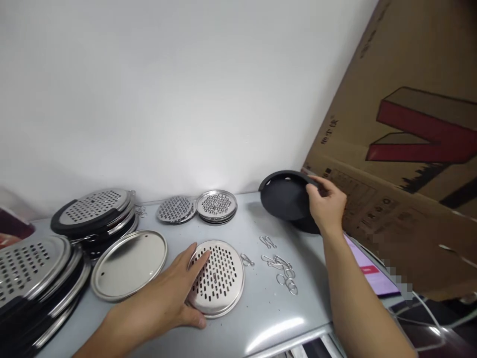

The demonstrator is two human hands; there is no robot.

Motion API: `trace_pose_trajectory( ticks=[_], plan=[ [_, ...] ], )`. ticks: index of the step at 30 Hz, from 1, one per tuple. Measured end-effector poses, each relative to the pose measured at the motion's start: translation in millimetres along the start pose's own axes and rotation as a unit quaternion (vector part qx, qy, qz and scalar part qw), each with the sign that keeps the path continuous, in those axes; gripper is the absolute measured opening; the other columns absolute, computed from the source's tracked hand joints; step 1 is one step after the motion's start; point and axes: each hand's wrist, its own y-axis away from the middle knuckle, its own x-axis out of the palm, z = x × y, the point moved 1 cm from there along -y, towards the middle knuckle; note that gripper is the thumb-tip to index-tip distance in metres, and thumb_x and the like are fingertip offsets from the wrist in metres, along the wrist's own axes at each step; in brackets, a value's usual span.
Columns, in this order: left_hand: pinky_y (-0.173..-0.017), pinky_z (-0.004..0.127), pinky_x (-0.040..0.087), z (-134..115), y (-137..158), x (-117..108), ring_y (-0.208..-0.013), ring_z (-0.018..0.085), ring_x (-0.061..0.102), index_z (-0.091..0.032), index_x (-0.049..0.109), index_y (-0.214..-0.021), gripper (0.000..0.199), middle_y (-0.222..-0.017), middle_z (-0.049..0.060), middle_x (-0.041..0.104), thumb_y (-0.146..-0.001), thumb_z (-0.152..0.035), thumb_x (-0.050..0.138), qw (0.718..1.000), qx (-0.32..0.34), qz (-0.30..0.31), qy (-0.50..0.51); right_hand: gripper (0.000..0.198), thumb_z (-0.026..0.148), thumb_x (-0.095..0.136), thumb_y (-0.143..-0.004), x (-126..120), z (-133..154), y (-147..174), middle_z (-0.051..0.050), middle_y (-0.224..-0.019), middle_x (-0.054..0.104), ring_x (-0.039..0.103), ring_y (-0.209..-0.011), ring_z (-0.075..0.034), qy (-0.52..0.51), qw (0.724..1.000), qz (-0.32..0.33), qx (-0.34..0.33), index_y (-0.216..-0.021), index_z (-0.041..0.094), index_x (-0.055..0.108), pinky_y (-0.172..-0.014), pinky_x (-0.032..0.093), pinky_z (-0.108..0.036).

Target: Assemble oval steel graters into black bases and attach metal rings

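My left hand (177,286) lies spread over the left side of a round metal grater disc (218,271) on the grey table. Its index finger rests on the slotted face, and the thumb is at the near edge. Farther right, my right hand (328,204) pinches the rim of a black round shallow tray (285,196), which is tilted up with a small hole near its top edge. Part of another black piece (307,224) shows beneath it. Left of my left hand lies a plain metal round lid (130,263) with a raised rim and small holes.
Stacks of grater discs with black rims (91,209) stand at the left. Smaller grater discs (216,205) lie near the wall. Metal clips (276,262) and rings (288,283) are scattered between my hands. A large cardboard box (410,149) leans at the right, above a lit screen (372,271).
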Motion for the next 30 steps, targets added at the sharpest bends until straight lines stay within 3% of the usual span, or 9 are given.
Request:
trace_pose_trajectory(
  ticks=[4, 7, 10, 14, 18, 24, 27, 30],
  plan=[
    [-0.110, 0.054, 0.032, -5, 8, 19, -0.143, 0.037, 0.017, -0.027, 0.021, -0.152, 0.105, -0.159, 0.013, 0.007, -0.066, -0.041, 0.079, 0.999, -0.016, -0.013, -0.032, 0.032, 0.024, 0.056, -0.076, 15, 40, 34, -0.006, -0.089, 0.070, 0.062, -0.073, -0.019, -0.073, 0.976, 0.170, -0.113, -0.104, 0.017, 0.070, -0.070, 0.049, -0.029],
    [-0.110, 0.057, 0.032, 2, 24, 43, -0.143, 0.038, 0.014, -0.033, 0.009, -0.153, 0.111, -0.160, 0.010, 0.003, -0.067, -0.039, 0.080, 0.998, -0.007, -0.059, -0.033, 0.033, 0.022, 0.056, -0.075, 15, 67, 59, -0.004, -0.086, 0.069, 0.059, -0.067, -0.017, -0.086, 0.951, 0.240, -0.177, -0.105, 0.019, 0.068, -0.065, 0.048, -0.028],
    [-0.107, 0.060, 0.034, 10, 43, 58, -0.143, 0.040, 0.014, -0.040, -0.009, -0.150, 0.121, -0.160, 0.006, -0.001, -0.068, -0.043, 0.080, 0.996, 0.019, -0.086, -0.020, 0.035, 0.021, 0.054, -0.075, 14, 81, 77, -0.005, -0.088, 0.070, 0.059, -0.065, -0.017, -0.096, 0.935, 0.281, -0.191, -0.108, 0.019, 0.066, -0.063, 0.048, -0.028],
    [-0.106, 0.062, 0.035, 13, 55, 63, -0.142, 0.042, 0.017, -0.036, -0.016, -0.149, 0.109, -0.160, 0.010, 0.003, -0.080, -0.050, 0.067, 0.990, 0.065, -0.123, -0.025, 0.036, 0.022, 0.051, -0.077, 20, 89, 90, -0.005, -0.090, 0.071, 0.061, -0.066, -0.018, -0.074, 0.927, 0.320, -0.181, -0.110, 0.019, 0.064, -0.065, 0.047, -0.028],
    [-0.105, 0.061, 0.036, 13, 55, 63, -0.141, 0.043, 0.020, -0.035, -0.013, -0.151, 0.103, -0.160, 0.011, 0.005, -0.083, -0.054, 0.062, 0.985, 0.077, -0.149, -0.033, 0.036, 0.024, 0.048, -0.080, 18, 91, 93, -0.001, -0.071, 0.067, 0.059, -0.060, -0.018, -0.009, 0.920, 0.370, -0.129, -0.114, 0.019, 0.060, -0.063, 0.044, -0.028],
    [-0.105, 0.058, 0.039, 15, 55, 60, -0.140, 0.042, 0.025, -0.043, -0.002, -0.150, 0.101, -0.161, 0.004, 0.007, -0.079, -0.048, 0.069, 0.985, 0.068, -0.157, -0.001, 0.043, 0.035, 0.044, -0.088, -21, 90, 125, -0.002, -0.079, 0.068, 0.063, -0.062, -0.021, -0.021, 0.913, 0.407, 0.018, -0.128, 0.022, 0.050, -0.061, 0.047, -0.031],
    [-0.107, 0.057, 0.037, 21, 54, 58, -0.141, 0.041, 0.025, -0.044, 0.001, -0.150, 0.100, -0.161, 0.003, 0.006, -0.078, -0.050, 0.070, 0.987, 0.070, -0.147, 0.016, 0.054, 0.045, 0.048, -0.089, -37, 90, 160, 0.001, -0.067, 0.065, 0.062, -0.049, -0.021, -0.096, 0.861, 0.480, 0.135, -0.138, 0.022, 0.041, -0.057, 0.050, -0.032],
    [-0.109, 0.059, 0.032, 25, 52, 58, -0.142, 0.041, 0.019, -0.043, 0.007, -0.151, 0.093, -0.161, 0.002, 0.004, -0.079, -0.056, 0.065, 0.989, 0.080, -0.121, 0.022, 0.055, 0.052, 0.050, -0.088, -45, 91, 187, -0.002, -0.077, 0.067, 0.065, -0.052, -0.021, -0.164, 0.823, 0.510, 0.190, -0.133, 0.022, 0.046, -0.060, 0.052, -0.034]
  ],
)
